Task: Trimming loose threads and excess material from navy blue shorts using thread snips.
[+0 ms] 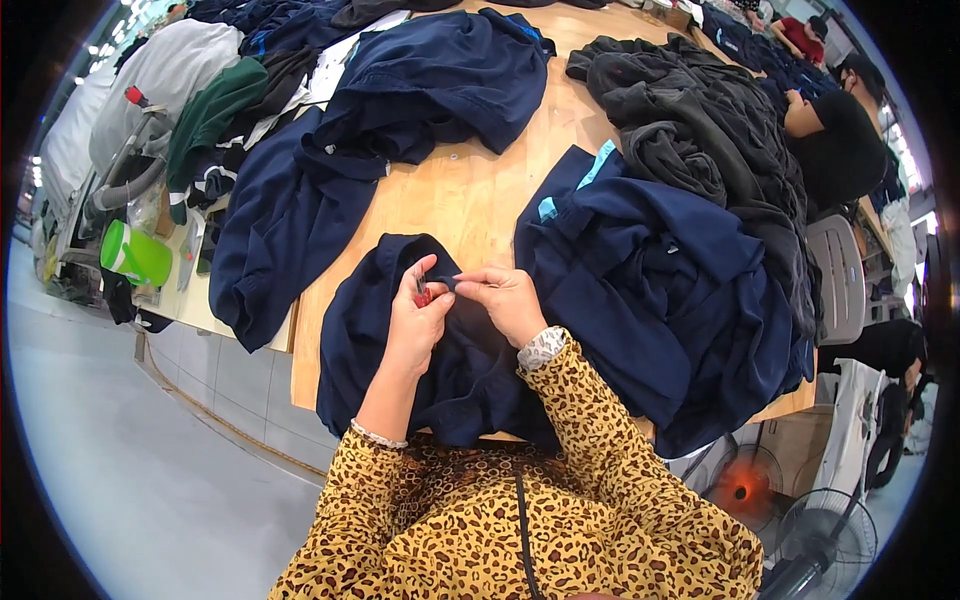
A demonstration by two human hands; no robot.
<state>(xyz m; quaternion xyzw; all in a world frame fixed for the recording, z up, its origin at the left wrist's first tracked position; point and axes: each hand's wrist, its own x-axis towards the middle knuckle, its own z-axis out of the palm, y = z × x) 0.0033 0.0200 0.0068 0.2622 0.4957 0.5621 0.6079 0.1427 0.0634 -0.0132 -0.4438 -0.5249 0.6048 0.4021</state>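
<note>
A dark navy garment [360,325] lies bunched on the wooden table right in front of me. Over it, my left hand [410,330] is closed around small red-handled thread snips [422,298], mostly hidden in the palm. My right hand [512,302] pinches a bit of navy cloth between thumb and forefinger, close to the left fingertips. Whether a loose thread is in that pinch is too small to tell.
Navy garments with light blue trim [650,270] are heaped at right, beside a dark grey pile [670,110]. More navy garments [440,80] lie at the far side. A green bucket [137,253] stands left; fans [815,540] and a grey chair [836,275] are at right. Other people work beyond.
</note>
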